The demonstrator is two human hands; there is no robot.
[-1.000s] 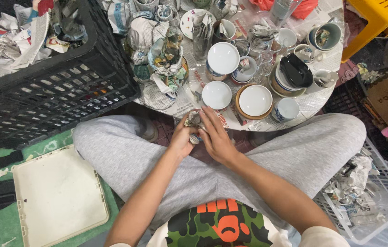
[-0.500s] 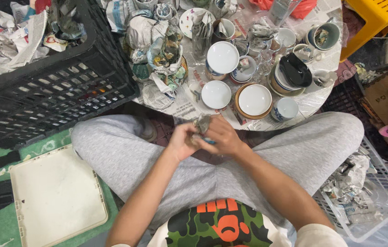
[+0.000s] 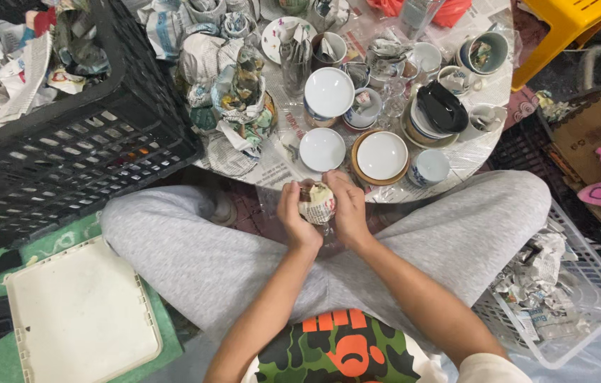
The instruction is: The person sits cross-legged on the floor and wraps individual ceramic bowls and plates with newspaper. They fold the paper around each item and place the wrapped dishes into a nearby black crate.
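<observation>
A newspaper-wrapped bundle [image 3: 316, 203] is clasped between the left hand [image 3: 293, 216] and right hand [image 3: 347, 209] at the near edge of a crockery-covered round table [image 3: 488, 152].

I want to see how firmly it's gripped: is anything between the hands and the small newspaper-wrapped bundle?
Nothing visible. The left hand and the right hand both press directly on the small newspaper-wrapped bundle, one at each side, above the grey-trousered lap.

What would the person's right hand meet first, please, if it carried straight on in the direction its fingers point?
Probably the brown-rimmed white bowl at the table's near edge. The right hand points up-frame while gripping a paper-wrapped item; depth is unclear, so it might pass above the bowl.
</observation>
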